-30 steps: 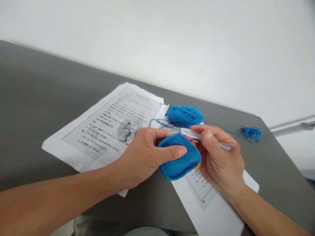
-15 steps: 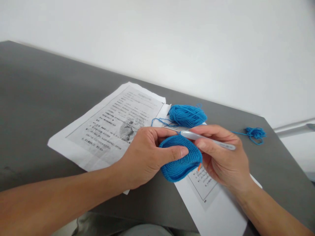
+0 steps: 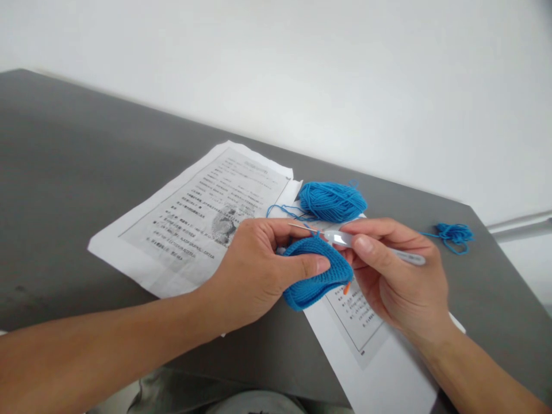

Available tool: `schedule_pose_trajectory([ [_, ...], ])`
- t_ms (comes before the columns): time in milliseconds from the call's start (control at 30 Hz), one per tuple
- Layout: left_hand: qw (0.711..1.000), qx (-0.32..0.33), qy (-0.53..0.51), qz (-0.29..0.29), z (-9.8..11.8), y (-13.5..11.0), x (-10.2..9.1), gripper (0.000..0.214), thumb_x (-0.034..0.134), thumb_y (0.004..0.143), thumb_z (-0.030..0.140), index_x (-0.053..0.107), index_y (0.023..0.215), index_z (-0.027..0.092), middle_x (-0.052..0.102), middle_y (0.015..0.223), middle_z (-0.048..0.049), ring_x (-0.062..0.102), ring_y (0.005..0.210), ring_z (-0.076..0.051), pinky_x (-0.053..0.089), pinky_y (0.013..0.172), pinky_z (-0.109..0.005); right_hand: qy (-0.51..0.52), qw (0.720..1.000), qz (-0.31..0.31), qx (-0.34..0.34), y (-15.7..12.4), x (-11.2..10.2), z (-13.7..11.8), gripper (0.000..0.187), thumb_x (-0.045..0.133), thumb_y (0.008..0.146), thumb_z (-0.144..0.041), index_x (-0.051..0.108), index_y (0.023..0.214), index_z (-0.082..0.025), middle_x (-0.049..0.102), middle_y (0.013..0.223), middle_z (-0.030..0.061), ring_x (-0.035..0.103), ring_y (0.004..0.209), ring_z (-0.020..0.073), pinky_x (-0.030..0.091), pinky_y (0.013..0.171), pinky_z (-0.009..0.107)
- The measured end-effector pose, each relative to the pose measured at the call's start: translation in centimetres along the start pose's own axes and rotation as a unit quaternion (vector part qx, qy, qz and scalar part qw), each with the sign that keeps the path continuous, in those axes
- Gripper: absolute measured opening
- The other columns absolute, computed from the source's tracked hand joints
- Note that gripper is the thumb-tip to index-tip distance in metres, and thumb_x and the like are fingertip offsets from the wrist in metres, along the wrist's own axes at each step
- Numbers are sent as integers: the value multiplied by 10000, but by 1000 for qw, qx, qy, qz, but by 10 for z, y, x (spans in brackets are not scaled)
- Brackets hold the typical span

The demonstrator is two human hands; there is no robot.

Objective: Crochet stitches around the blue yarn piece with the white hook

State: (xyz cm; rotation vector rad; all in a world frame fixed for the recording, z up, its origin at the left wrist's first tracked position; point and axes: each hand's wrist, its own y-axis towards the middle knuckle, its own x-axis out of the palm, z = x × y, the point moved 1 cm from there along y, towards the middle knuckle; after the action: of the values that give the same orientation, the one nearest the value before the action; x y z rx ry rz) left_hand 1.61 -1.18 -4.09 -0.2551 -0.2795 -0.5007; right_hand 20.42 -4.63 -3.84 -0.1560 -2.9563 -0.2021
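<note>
My left hand pinches a round blue crochet piece, thumb on its near face and the other fingers behind, mostly hidden. Between thumb and fingers, my right hand grips a crochet hook by its pale grey handle. The hook's thin metal shaft points left, lying at the top edge of the piece near my left forefinger, with blue yarn around it. A small orange marker hangs at the piece's lower right edge. Behind the hands rests a skein of blue yarn, a loose strand running from its left side.
A printed sheet with text and a picture lies left of the hands on the grey table. Another printed sheet lies under my right hand. Toward the right edge sits a small tangle of blue yarn. A white wall stands behind.
My right hand has drawn the hook a little to the right, so more of its metal shaft shows. The crochet piece is tilted slightly more. The view has shifted slightly.
</note>
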Motion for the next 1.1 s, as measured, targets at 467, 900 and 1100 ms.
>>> schedule_pose_trajectory([
  [467, 1000, -7, -7, 11, 3, -4, -1, 821, 933, 711, 147, 666, 1486, 208, 844, 890, -25, 788, 816, -217, 602, 730, -300, -20, 1000, -3, -17, -4, -3, 3, 181, 985, 793, -401, 883, 899, -295, 829, 730, -1, 751, 601, 118, 640, 593, 190],
  [900, 1000, 2, 3, 13, 10, -5, 3, 1059, 907, 737, 98, 441, 1680, 225, 748, 760, 42, 623, 595, -98, 486, 538, -166, -38, 999, -7, -38, -7, -2, 2, 178, 936, 846, -466, 897, 953, -328, 846, 762, 5, 790, 648, 148, 679, 660, 233],
  [1100, 998, 6, -55, -12, 4, -7, 0, 939, 891, 758, 46, 539, 1601, 263, 752, 783, 52, 624, 605, -71, 508, 568, -142, -57, 997, 3, -59, -7, -1, 1, 247, 1016, 731, -449, 896, 915, -335, 886, 914, 11, 843, 782, 175, 703, 730, 223],
])
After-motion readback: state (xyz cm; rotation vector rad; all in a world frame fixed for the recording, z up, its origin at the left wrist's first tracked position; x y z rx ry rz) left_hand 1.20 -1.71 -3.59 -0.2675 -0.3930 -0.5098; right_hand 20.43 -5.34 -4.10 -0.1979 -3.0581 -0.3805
